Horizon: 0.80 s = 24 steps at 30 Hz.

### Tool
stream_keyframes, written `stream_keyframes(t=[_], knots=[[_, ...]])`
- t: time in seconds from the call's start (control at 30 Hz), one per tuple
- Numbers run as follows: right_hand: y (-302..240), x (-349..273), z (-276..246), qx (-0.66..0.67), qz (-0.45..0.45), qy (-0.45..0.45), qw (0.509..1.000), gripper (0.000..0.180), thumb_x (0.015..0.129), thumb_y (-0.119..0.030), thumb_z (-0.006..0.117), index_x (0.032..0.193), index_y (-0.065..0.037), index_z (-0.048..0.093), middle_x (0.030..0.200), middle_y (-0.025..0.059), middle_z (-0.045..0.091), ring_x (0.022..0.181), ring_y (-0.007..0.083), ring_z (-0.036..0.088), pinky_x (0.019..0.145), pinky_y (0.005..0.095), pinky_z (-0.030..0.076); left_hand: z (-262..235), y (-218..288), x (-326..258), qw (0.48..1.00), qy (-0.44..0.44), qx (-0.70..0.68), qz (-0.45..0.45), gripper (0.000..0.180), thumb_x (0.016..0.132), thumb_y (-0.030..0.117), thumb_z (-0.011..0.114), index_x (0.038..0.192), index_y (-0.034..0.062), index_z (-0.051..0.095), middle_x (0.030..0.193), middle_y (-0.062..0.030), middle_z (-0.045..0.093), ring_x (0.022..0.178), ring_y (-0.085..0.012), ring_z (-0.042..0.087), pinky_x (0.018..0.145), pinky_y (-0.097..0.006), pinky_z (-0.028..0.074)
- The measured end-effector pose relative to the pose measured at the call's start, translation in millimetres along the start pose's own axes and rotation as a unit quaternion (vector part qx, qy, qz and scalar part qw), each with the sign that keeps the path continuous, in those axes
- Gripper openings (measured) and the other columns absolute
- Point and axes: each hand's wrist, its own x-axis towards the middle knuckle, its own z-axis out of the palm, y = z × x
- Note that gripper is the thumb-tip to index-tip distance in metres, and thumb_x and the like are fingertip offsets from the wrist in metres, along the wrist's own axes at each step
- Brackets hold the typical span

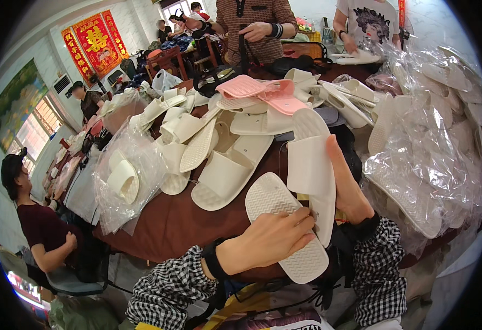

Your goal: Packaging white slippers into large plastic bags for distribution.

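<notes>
View: head camera; clock positions from picture centre.
Left hand (268,242): clamped on the middle of a white moulded slipper with zigzag-tread sole (268,194), 5 o'clock.
Right hand (352,190): against the right edge of a white slipper with broad smooth strap (308,165), 3 o'clock; rest of grip hidden.
Overlap: both slippers cross in view; contact cannot be told.
Desk (153,234): brown-covered; pink openwork slippers (280,99) atop white slippers (227,176), 12 o'clock.
Bags: clear plastic, holding white slippers; bulky heap (417,159) 3 o'clock, single bag (109,212) 9 o'clock.
</notes>
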Motion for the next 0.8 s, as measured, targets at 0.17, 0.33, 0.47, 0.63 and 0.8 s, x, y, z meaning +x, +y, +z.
stream_keyframes(t=[0.17, 0.33, 0.47, 0.63, 0.8], knots=[[-2, 5, -11, -0.028, 0.003, 0.004, 1.0, 0.082, 0.093, -0.073, 0.039, 0.13, -0.001, 0.054, 0.109, 0.006, 0.064, 0.093, 0.0112, 0.063, 0.081, 0.0274, 0.053, -24, 13, -10, 0.99, 0.024, 0.036, -0.135, 0.032, 0.091, 0.033, 0.064, 0.096, 0.0012, 0.058, 0.103, -0.0131, 0.053, 0.074, -0.0262, 0.065, 0.058, -0.036, 0.055], [-7, -1, -2, -0.035, 0.009, 0.02, 0.999, 0.078, 0.095, -0.07, 0.04, 0.132, -0.003, 0.054, 0.11, 0.0053, 0.065, 0.096, 0.011, 0.064, 0.082, 0.0278, 0.053, -45, -3, -65, 0.963, 0.183, -0.061, -0.188, 0.019, 0.084, 0.009, 0.071, 0.095, 0.0026, 0.057, 0.103, -0.0143, 0.053, 0.082, -0.0252, 0.061, 0.067, -0.037, 0.051], [-9, -4, 2, -0.096, -0.022, 0.052, 0.994, 0.074, 0.097, -0.065, 0.042, 0.142, -0.006, 0.043, 0.106, 0.0038, 0.062, 0.09, 0.0101, 0.062, 0.079, 0.0275, 0.052, -27, -13, -84, 0.947, 0.06, -0.174, -0.265, 0.022, 0.084, 0.007, 0.072, 0.1, 0.0014, 0.057, 0.101, -0.0148, 0.053, 0.096, -0.0296, 0.06, 0.079, -0.039, 0.052], [6, 16, -9, -0.279, -0.036, -0.044, 0.959, 0.095, 0.088, -0.067, 0.059, 0.151, -0.01, 0.017, 0.121, 0.0197, 0.055, 0.112, 0.025, 0.057, 0.096, 0.0374, 0.045, -44, -22, -90, 0.963, 0.049, -0.076, -0.253, 0.045, 0.089, 0.01, 0.068, 0.129, 0.0014, 0.051, 0.134, -0.018, 0.048, 0.114, -0.0344, 0.056, 0.094, -0.041, 0.048], [27, 26, -15, -0.399, -0.24, 0.01, 0.885, 0.094, 0.086, -0.055, 0.069, 0.151, -0.005, 0.022, 0.126, 0.0218, 0.053, 0.114, 0.0282, 0.056, 0.099, 0.0386, 0.045, -46, 10, -48, 0.941, 0.092, -0.251, -0.205, 0.074, 0.089, 0.013, 0.068, 0.15, 0.0023, 0.027, 0.147, -0.0247, 0.032, 0.134, -0.038, 0.038, 0.108, -0.044, 0.038]])
